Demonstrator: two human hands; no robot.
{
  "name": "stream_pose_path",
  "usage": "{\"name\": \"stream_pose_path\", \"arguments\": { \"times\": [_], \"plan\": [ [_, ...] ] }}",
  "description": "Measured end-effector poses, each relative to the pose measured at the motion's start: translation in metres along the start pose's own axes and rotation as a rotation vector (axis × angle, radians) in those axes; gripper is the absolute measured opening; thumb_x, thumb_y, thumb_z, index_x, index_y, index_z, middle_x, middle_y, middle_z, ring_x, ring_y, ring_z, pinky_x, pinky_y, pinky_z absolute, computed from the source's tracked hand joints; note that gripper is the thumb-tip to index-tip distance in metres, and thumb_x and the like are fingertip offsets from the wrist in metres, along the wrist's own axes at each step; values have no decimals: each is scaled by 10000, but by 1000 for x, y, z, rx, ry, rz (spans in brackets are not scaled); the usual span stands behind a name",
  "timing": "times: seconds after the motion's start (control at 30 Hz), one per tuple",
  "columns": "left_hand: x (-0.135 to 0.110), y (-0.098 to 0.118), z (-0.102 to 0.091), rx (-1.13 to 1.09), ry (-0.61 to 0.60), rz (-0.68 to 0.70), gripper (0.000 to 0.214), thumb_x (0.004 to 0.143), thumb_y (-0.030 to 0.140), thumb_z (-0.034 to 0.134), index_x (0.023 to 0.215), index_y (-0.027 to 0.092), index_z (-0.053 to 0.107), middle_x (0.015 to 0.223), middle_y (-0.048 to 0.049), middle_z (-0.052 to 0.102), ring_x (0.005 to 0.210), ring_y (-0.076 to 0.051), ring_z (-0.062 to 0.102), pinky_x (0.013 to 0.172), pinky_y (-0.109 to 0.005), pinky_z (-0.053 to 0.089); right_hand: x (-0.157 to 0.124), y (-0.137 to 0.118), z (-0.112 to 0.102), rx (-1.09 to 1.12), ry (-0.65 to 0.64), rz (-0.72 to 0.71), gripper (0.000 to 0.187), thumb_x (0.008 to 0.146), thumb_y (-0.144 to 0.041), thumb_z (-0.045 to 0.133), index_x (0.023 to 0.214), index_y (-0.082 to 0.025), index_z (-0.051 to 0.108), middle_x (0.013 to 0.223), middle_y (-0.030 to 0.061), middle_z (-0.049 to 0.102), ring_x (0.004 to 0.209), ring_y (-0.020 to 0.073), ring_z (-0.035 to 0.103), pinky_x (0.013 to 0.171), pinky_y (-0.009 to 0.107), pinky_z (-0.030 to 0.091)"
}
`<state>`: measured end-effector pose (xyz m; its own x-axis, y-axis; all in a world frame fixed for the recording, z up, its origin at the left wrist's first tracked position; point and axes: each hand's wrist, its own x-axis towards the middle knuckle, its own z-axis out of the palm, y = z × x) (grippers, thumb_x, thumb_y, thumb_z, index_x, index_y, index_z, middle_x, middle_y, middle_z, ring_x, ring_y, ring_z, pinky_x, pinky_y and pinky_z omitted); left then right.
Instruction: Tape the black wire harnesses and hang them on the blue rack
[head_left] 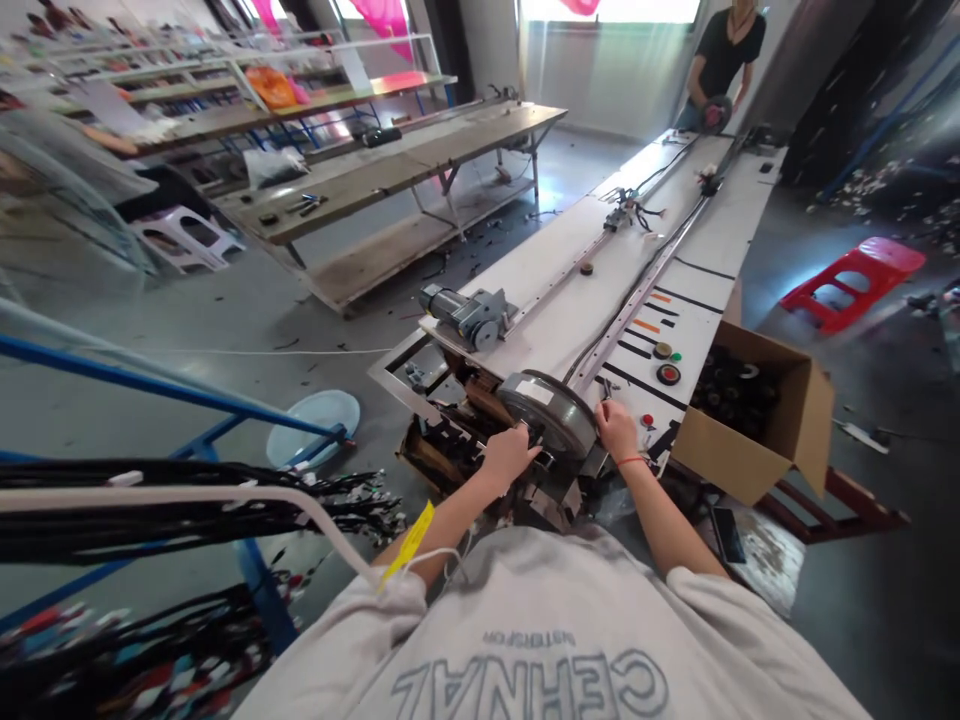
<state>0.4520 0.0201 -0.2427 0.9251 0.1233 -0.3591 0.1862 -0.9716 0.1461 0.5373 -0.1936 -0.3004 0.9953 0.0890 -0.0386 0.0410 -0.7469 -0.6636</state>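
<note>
A round grey motor wheel (549, 410) lies flat at the near end of a long white workbench (585, 290). My left hand (508, 455) is closed against the wheel's near left rim, fingers curled on a small dark part. My right hand (616, 428) rests closed on the wheel's right rim, holding something thin I cannot make out. A red band circles the right wrist. A metal rail (637, 295) runs along the bench away from the wheel.
A grey geared motor (469, 315) sits left of the wheel. An open cardboard box (757, 410) of dark parts stands at right. Black cable bundles (187, 490) hang on a blue rack at left. Another person (724, 65) stands at the bench's far end. A red stool (851, 280) lies on the floor.
</note>
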Motion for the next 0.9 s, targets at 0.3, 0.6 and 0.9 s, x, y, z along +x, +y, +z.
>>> {"name": "stream_pose_path", "arguments": {
  "times": [0.3,0.6,0.9],
  "plan": [
    [8,-54,-47,15,18,5,333,933,473,503,1085,193,600,998,-109,731,953,-263,695,769,-305,506,-49,28,-50,478,-476,165,304,698,-406,728,842,-165,612,829,86,666,853,275,625,772,372,498],
    [0,-55,-35,-35,89,5,344,968,452,438,1099,189,618,1027,-109,723,974,-250,688,796,-299,506,-89,-100,24,1125,-1512,200,805,761,-917,285,817,-171,581,889,140,685,862,256,671,780,377,540],
    [19,-71,-35,-222,-130,140,269,958,338,422,977,169,629,728,-55,712,762,-211,695,707,-263,479,-115,-14,4,862,-551,84,537,880,-753,329,655,-295,498,582,62,594,571,284,613,566,454,491]
  ]
}}
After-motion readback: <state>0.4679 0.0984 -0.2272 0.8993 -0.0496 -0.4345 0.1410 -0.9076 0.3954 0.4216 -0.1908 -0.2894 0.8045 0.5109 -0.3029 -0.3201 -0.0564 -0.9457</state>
